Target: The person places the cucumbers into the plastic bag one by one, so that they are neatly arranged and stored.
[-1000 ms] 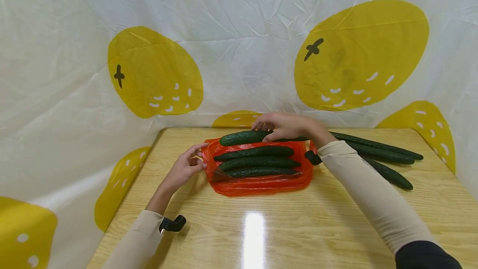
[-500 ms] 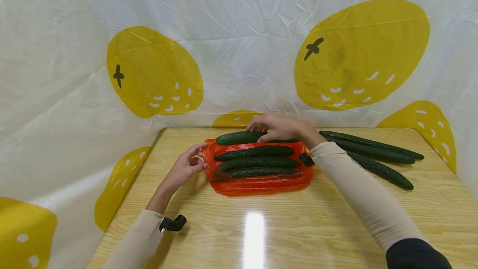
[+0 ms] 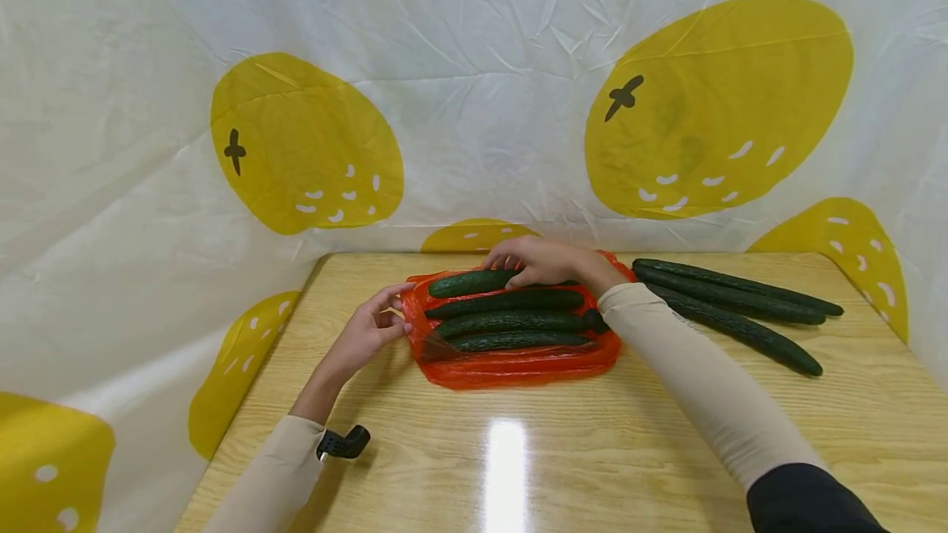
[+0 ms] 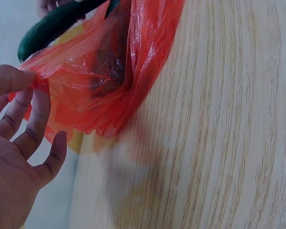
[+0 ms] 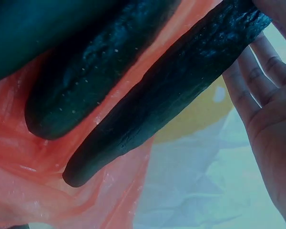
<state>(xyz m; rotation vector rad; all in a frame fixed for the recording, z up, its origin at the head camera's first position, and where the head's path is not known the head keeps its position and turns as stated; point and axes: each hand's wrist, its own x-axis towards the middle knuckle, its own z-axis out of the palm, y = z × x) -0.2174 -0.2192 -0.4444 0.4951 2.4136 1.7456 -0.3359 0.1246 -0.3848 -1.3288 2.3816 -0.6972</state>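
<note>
A thin red plastic bag point(image 3: 511, 374) lies on its side with its mouth spread, and three dark green cucumbers point(image 3: 511, 321) rest in it side by side. At its left end my left hand point(image 3: 366, 326) pinches the film between thumb and forefinger, as the left wrist view shows on the gathered bag edge point(image 4: 42, 82). My right hand point(image 3: 551, 260) grips another cucumber point(image 3: 468, 282) from above, along the far side of the bag mouth. In the right wrist view this held cucumber point(image 5: 157, 100) slants over the red film; part of it is hidden by the fingers.
Three more cucumbers point(image 3: 744, 331) lie fanned out on the wooden table point(image 3: 415, 451), to the right of the bag. A white curtain point(image 3: 489, 138) with yellow fruit prints hangs behind the table and along its left side.
My right hand has carried its cucumber leftward, then lowered it closer to those in the bag. The bag's far right edge now stands up behind the wrist. My left hand stays put.
</note>
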